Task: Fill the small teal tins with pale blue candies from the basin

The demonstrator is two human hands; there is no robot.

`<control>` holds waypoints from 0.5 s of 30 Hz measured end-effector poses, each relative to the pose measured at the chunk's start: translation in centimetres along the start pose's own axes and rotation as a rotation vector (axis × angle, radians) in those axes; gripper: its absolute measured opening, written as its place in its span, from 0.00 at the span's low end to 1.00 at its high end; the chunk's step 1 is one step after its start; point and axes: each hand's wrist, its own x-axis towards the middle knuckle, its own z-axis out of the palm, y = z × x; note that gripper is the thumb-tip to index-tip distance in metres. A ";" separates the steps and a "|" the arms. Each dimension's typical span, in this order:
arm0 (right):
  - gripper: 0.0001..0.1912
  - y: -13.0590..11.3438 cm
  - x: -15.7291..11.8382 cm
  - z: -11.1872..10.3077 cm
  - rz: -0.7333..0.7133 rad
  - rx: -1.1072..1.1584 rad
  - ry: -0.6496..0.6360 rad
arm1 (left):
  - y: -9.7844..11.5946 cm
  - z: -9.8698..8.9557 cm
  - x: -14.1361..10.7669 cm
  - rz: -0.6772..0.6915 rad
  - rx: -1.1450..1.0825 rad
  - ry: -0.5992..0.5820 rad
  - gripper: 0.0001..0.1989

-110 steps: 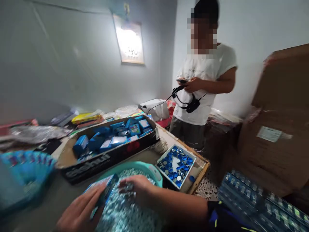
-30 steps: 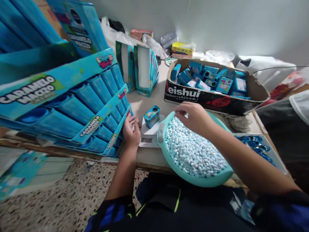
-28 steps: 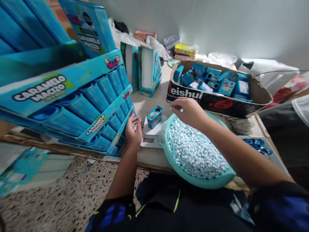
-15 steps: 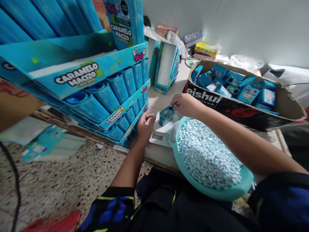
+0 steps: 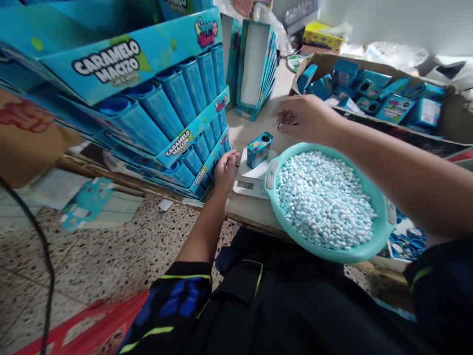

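Note:
A small blue box (image 5: 259, 151) with a dark round hole in its top stands on a white digital scale (image 5: 251, 189). Just left of the scale, my left hand (image 5: 226, 170) rests beside the stacked display trays, its fingers apart and holding nothing visible. My right hand (image 5: 295, 114) is raised beyond the box and to its right, fingers curled together; whatever they hold is too small to make out. Close to the scale's right side, a turquoise bowl (image 5: 271, 177) holds many pale blue and white candies.
Stacked blue display trays (image 5: 111, 64) rise at the left. Upright trays (image 5: 254, 69) stand behind the scale. A cardboard carton (image 5: 458, 111) of blue boxes is at the right. Below the bowl's right side lie blue lids (image 5: 408, 244). A black cable (image 5: 46, 241) hangs at far left.
My right hand has moved off the small box, up and to the right. The box remains on the scale. The view has shifted, and the blue lids now show.

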 end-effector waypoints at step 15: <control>0.08 1.8 -7.4 -0.2 0.001 -0.130 0.104 | 0.4 -0.6 -0.2 0.196 0.140 0.046 0.28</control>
